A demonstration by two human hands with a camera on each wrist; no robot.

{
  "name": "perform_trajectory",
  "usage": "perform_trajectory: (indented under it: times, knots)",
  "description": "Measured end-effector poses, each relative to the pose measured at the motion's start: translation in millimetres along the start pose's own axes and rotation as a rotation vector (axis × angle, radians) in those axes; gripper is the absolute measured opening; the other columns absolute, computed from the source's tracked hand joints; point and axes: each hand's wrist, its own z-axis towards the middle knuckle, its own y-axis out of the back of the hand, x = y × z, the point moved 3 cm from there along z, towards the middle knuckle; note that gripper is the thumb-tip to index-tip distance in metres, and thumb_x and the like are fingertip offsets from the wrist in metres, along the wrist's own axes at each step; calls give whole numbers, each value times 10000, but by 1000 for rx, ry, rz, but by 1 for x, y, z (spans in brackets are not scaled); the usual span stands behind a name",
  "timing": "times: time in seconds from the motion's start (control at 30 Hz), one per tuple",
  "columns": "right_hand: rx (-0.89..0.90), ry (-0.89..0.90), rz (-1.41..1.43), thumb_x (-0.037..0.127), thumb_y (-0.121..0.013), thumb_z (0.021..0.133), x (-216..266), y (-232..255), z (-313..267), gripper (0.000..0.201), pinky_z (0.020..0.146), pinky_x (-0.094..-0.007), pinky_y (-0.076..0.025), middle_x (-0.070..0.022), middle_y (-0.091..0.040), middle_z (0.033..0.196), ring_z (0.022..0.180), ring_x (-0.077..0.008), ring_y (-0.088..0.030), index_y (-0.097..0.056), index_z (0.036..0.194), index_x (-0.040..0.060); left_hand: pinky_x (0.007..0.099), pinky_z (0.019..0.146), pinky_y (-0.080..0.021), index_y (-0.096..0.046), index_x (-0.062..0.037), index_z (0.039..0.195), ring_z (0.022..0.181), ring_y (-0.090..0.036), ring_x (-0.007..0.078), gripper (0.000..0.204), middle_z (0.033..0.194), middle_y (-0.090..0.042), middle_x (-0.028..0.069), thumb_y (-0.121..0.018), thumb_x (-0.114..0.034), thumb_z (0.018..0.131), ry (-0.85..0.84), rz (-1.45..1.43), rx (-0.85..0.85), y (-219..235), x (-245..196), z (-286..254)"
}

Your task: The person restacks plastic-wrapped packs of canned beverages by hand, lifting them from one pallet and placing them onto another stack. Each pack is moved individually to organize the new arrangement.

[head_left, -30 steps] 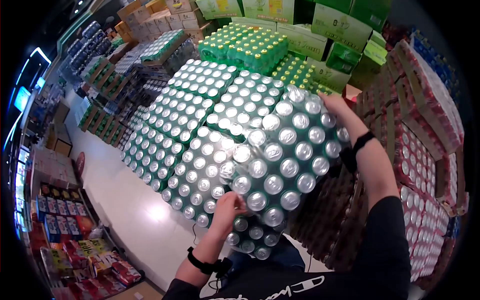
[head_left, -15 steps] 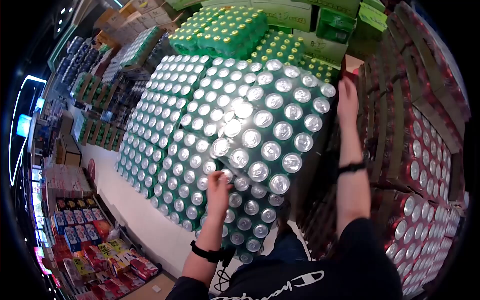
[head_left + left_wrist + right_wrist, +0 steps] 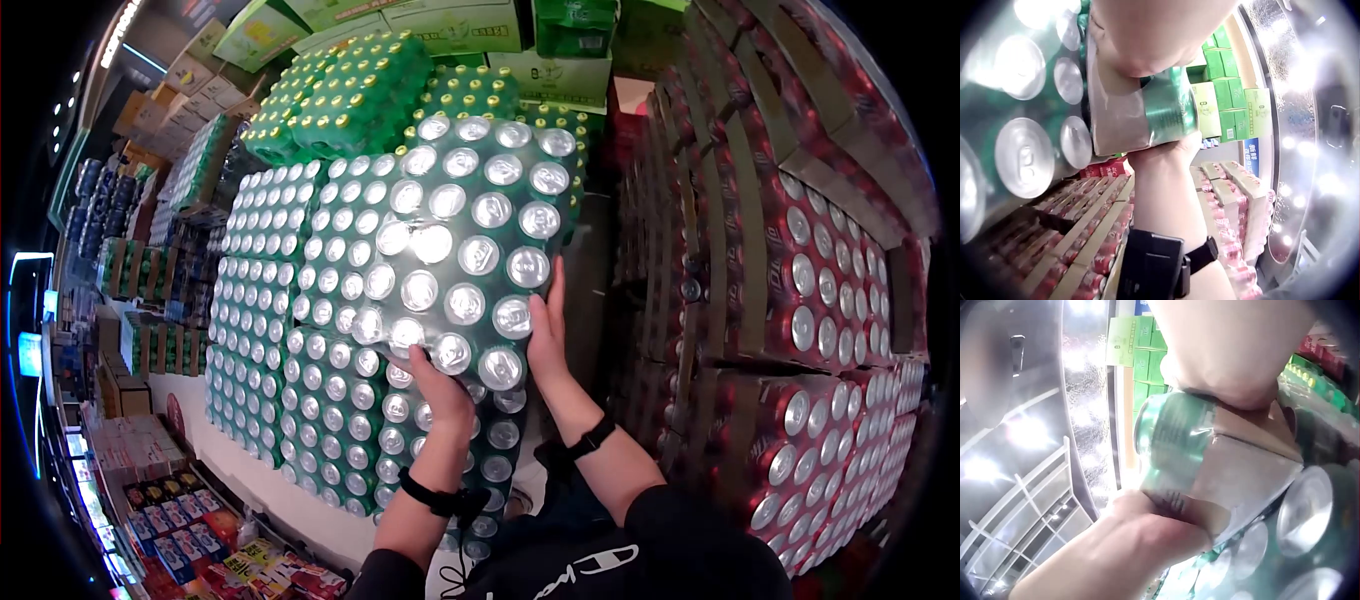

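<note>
A shrink-wrapped pack of green cans point(image 3: 470, 250) lies on top of a stack of similar packs. My left hand point(image 3: 440, 390) holds its near edge, thumb on the top rim and the other fingers hidden. At the right side, near the front corner, my right hand point(image 3: 548, 335) presses with its fingers stretched along the wall. Between both hands, the left wrist view shows the pack's cardboard tray point(image 3: 1119, 119) and a green can side point(image 3: 1169, 103). The right wrist view shows the same corner from the other side, with a can point(image 3: 1169, 428) bare above the cardboard.
More packs of green cans point(image 3: 250, 300) make up the stack on the left. Behind are green bottles with yellow caps point(image 3: 350, 100) and green cartons point(image 3: 450, 25). Red can trays point(image 3: 800, 400) rise on the right across a narrow gap. Boxed goods point(image 3: 180, 530) stand low left.
The pack has turned from a slant and come down onto the stack. The right hand has left the far side, swung out, and come in to the near right side. The head view has turned right.
</note>
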Motion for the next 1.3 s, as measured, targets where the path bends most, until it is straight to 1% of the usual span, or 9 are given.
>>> perform_trajectory:
  times: [0.13,0.23,0.33,0.4,0.47,0.67,0.93,1.13,1.3]
  knots:
    - [50,-5,86,320,-585,915,-17,1,20,815,1170,-392,-94,-185,-86,1578,1465,-299,-81,-116,1512,23,394,1103,-284,67,-140,1514,1336,-330,276,706,1524,-200,154,-393,-288,999,-68,12,45,-7,4,20]
    - [105,-27,85,306,-643,869,-17,6,19,883,1170,-386,-103,-182,-88,1577,1465,-295,-78,-107,1514,28,396,1123,-242,44,-96,1507,1357,-296,282,815,1512,-216,162,-535,-212,944,-61,112,-86,-21,-29,4]
    - [142,-63,139,263,-676,835,-20,8,19,921,1169,-379,-113,-174,-91,1578,1463,-280,-81,-101,1517,34,376,1124,-231,-1,-50,1495,1354,-288,276,915,1501,-217,192,-660,-171,872,-518,740,-330,10,-71,39]
    - [152,-85,244,210,-675,824,-18,6,20,917,1165,-366,-120,-166,-108,1576,1454,-265,-105,-100,1520,46,344,1087,-288,-196,-30,1478,1296,-370,257,799,1427,-353,190,-680,-221,872,-613,870,-72,28,-92,77]
    - [157,-110,290,188,-655,830,-14,5,17,892,1161,-353,-122,-161,-110,1578,1450,-258,-122,-108,1523,57,306,1001,-370,-431,-26,1370,1162,-488,214,610,1254,-533,134,-690,-262,872,-97,656,171,28,-97,88]
    - [107,-110,363,159,-562,867,1,0,11,800,1136,-330,-188,-98,-198,1560,1405,-233,-238,-126,1534,97,284,866,-434,-558,-46,1203,968,-561,137,430,1070,-622,44,-685,-295,877,-153,593,113,24,-94,68]
    - [141,-214,493,131,-503,870,3,-7,12,716,1107,-365,-281,-98,-302,1512,1345,-254,-355,-191,1511,70,390,919,-464,-497,-7,1273,1044,-604,346,513,1109,-631,220,-633,-321,891,-339,1056,105,61,-105,43]
    - [175,-325,-45,325,-520,965,13,28,-23,571,1043,-359,-323,-109,-400,1448,1313,-221,-394,-315,1461,128,298,854,-494,-565,-6,1178,959,-639,174,322,1060,-664,111,-584,-208,929,-130,644,291,201,-194,-64]
    - [131,-186,-316,220,-557,952,11,20,-161,450,778,-251,-412,-24,-548,1194,940,-107,-537,-432,1372,115,291,874,-486,-573,-26,1168,999,-617,150,252,1091,-652,76,-561,-131,940,-63,843,153,400,-249,-146]
